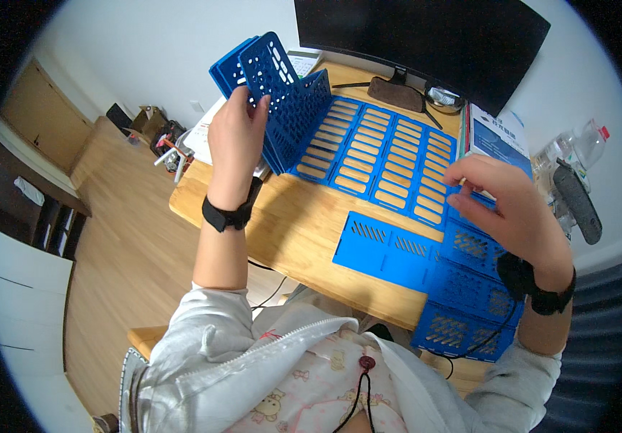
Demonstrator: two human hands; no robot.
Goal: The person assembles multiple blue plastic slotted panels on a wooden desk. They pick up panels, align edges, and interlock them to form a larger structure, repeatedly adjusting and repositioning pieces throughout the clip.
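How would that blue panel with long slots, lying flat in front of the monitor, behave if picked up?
The blue slotted panel is probably light for its size, since openings cut through much of it. It may fold when lifted, as seams seem to divide its columns.

- Along the back of the desk we see a dark monitor (423,36), its stand's base topped by a brown pad (395,94).
- Right of the stand, we find books (500,136), the top cover blue and white.
- Near the wall on the right we notice a clear bottle (589,144) with a red cap.
- Behind, toward the left, we make out part of a calculator (304,63).
- Far left, we have a wooden door (42,123), a cardboard box (149,123) and white cabinets (22,303).
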